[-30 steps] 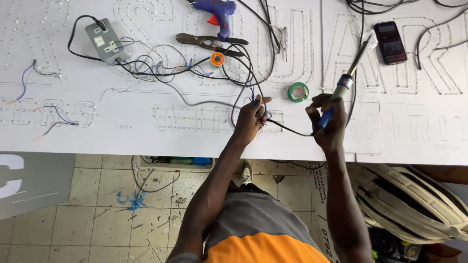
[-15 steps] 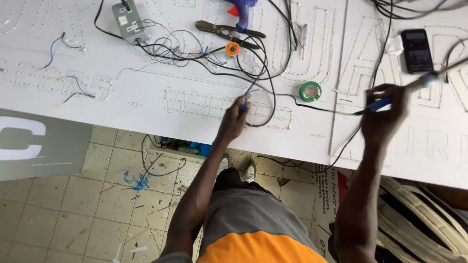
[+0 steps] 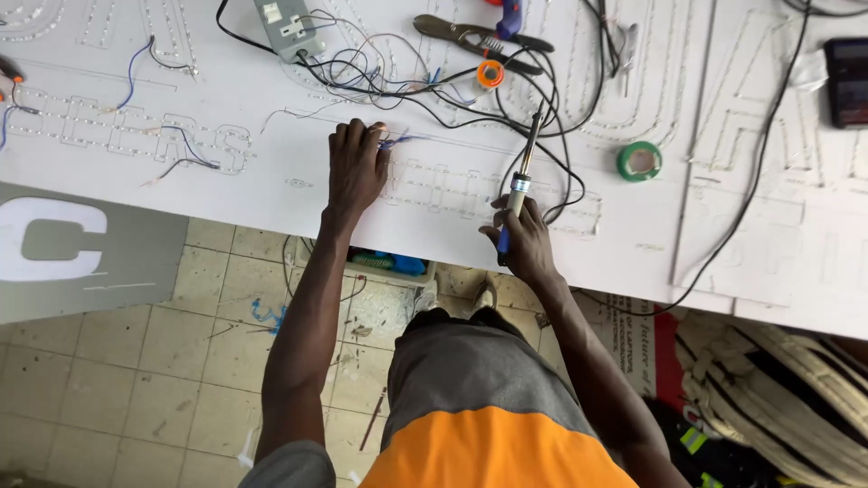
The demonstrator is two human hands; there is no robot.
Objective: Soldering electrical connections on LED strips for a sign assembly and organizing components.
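Pinning the thin wires while my soldering iron waits off the joint.

My left hand (image 3: 355,170) lies flat and open on the white sign board (image 3: 271,194), fingertips holding the thin blue wires (image 3: 395,140) so they stay put. My right hand (image 3: 522,239) is closed around the soldering iron (image 3: 522,176), tip (image 3: 539,116) angled up and away, clear of the black cable tangle (image 3: 506,99).

There's a single view, from a camera on the person's head, looking steeply down along both arms. It sits fairly near the white sign board (image 3: 271,194), whose near edge crosses mid-frame, tiled floor (image 3: 136,361) below.
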